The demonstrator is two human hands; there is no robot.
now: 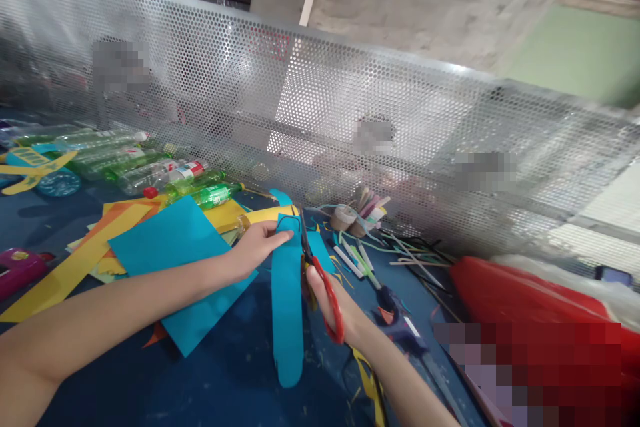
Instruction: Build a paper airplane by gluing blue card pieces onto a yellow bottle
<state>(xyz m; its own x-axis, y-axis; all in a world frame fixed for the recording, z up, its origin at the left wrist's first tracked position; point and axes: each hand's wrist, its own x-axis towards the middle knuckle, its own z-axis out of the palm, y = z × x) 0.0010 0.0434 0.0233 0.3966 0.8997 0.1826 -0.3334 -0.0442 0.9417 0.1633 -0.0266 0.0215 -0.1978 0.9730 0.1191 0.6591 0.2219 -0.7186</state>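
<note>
My left hand [261, 245] pinches the upper end of a long blue paper strip [287, 307] between thumb and fingers. The strip's lower end is rounded, and a dark curved line is drawn near its top. My right hand [327, 297] is closed round the red-handled scissors [334, 310]. Their blades point up and away along the strip's right edge, close to its top corner; whether they touch the paper I cannot tell. Beneath my left forearm lies a large blue paper sheet [185, 247]. Another blue piece [320, 250] lies behind the scissors.
Several plastic bottles [217, 195] lie at the back left. Yellow paper [75, 273] and a magenta tool [20, 272] are at left. A blue glue gun [400, 323], small cups [344, 217] and a red bag [525, 300] are at right. A perforated metal screen [225, 80] borders the table.
</note>
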